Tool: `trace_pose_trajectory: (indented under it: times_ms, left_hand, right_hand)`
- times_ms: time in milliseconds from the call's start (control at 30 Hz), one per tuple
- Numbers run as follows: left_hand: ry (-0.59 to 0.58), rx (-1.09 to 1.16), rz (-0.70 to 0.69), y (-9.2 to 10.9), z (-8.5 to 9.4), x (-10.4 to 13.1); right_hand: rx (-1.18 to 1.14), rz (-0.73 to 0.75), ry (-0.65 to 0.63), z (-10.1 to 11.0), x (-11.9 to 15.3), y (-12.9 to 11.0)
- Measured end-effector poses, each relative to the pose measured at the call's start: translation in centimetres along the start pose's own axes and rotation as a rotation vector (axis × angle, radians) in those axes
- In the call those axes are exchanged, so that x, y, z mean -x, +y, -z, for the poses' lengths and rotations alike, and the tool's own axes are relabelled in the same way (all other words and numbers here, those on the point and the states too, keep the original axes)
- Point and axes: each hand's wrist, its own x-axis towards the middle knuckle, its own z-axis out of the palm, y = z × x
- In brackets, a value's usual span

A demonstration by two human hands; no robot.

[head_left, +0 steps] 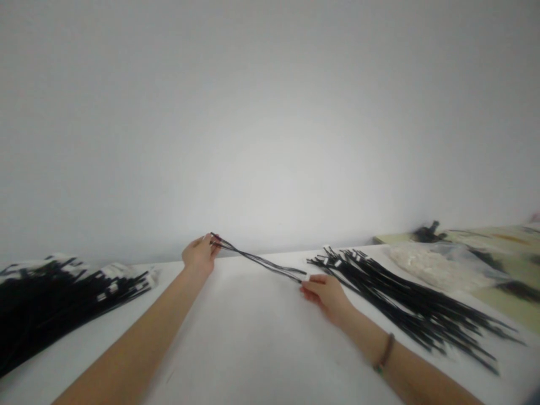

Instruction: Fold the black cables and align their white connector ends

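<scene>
Several thin black cables [261, 260] stretch between my two hands above the white table. Their left ends are pinched in the fingers of my left hand [199, 254], which is raised near the table's back edge. Closed on the other ends, beside a small white connector [306, 277], is my right hand [324, 293], lower and nearer to me. A bracelet circles my right wrist. Just right of that hand lies a spread bundle of black cables [396, 287] with white tips.
A large pile of black cables with white ends [46, 309] covers the left of the white table [253, 349]. At the right are a clear bag of whitish pieces [439, 267] and a dark object [427, 232] on a yellowish surface. A pale wall stands behind.
</scene>
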Motion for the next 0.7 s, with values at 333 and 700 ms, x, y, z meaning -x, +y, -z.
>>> trace_pose_trajectory:
  times_ms: [333, 700]
  left_hand:
    - [-0.334, -0.292, -0.343, -0.7, -1.1, 1.5]
    - [-0.657, -0.319, -0.217, -0.2, -2.7, 5.3]
  right_hand:
    - [0.035, 0.419, 0.134, -4.0, -5.1, -2.4]
    - [0.082, 0.610, -0.196, -9.5, -5.9, -4.0]
